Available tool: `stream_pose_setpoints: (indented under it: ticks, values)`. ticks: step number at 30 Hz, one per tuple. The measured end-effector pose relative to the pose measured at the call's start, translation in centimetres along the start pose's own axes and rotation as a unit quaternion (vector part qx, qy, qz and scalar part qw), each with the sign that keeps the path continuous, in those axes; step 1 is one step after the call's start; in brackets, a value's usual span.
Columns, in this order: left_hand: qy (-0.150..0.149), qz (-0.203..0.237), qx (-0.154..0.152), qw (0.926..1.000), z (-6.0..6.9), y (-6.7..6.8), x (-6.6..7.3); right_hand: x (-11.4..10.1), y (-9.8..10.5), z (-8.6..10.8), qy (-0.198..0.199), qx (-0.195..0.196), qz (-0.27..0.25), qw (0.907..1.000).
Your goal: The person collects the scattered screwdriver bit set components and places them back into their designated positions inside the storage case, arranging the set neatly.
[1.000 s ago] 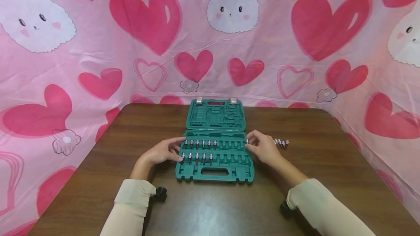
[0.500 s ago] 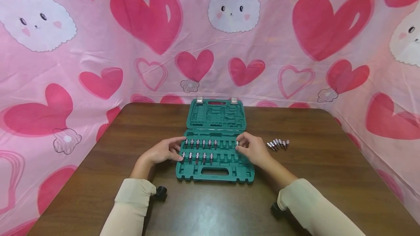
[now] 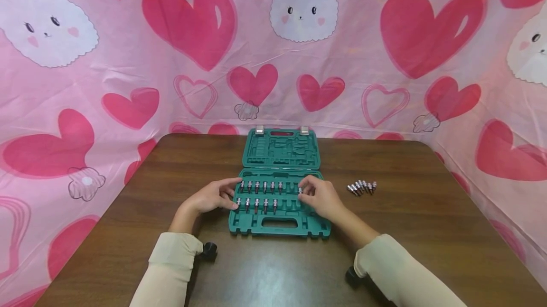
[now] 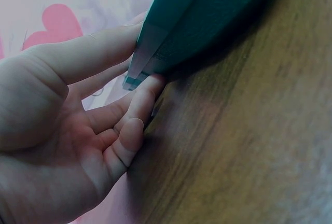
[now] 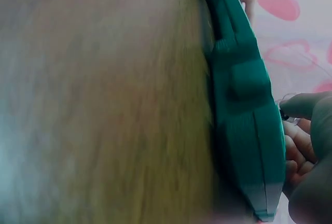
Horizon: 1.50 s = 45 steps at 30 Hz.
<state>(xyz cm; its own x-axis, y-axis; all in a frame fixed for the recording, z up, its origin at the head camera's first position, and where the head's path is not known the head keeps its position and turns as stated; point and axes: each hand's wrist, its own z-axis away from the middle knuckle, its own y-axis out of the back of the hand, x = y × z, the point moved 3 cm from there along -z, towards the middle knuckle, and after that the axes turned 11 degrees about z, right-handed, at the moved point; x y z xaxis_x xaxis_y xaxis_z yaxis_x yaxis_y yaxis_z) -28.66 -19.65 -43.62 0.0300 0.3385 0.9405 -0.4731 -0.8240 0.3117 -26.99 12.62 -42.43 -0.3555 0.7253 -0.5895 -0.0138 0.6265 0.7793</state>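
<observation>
A green plastic socket case (image 3: pixel 279 223) lies opened flat on the table, its lid (image 3: pixel 280 152) at the back. Two rows of silver bit sockets (image 3: pixel 257 187) stand in its left slots. My left hand (image 3: pixel 210 197) holds the case's left edge, thumb over the rim and other fingers curled against the side wall (image 4: pixel 155 42). Between thumb and forefinger, my right hand (image 3: pixel 321 198) pinches one bit socket (image 3: pixel 300 190) above the right part of the back row. That hand covers some slots; its other fingers are partly hidden behind the case in the right wrist view.
Several loose bit sockets (image 3: pixel 362 187) lie in a small group on the brown wooden table (image 3: pixel 282 274), right of the case. A pink cloth (image 3: pixel 273 60) with hearts and rabbits hangs behind and along both sides of the table.
My right hand has moved left with the bit socket, from the case's right edge to over the back row's slots. The left hand has stayed in place.
</observation>
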Motion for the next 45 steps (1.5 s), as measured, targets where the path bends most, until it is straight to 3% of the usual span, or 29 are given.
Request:
stream_pose_setpoints:
  ticks: [13, 30, 40, 45]
  values:
    - [0.002, -0.002, -0.002, 1.0000, -0.1, 0.1, -0.1, -1.2, -1.0, -0.1, -0.039, -0.031, 0.019, 0.9986]
    - [0.003, -0.004, 0.001, 1.0000, -0.1, 0.1, -0.1, -3.1, -2.4, -0.3, -0.022, -0.049, 0.032, 0.9980]
    - [0.005, -0.003, 0.001, 1.0000, 0.1, 0.1, 0.1, -3.1, -3.4, -0.5, -0.008, -0.049, 0.092, 0.9945]
    - [0.005, -0.003, 0.001, 1.0000, 0.1, 0.0, 0.1, -2.9, -3.4, -0.5, -0.006, -0.047, 0.096, 0.9943]
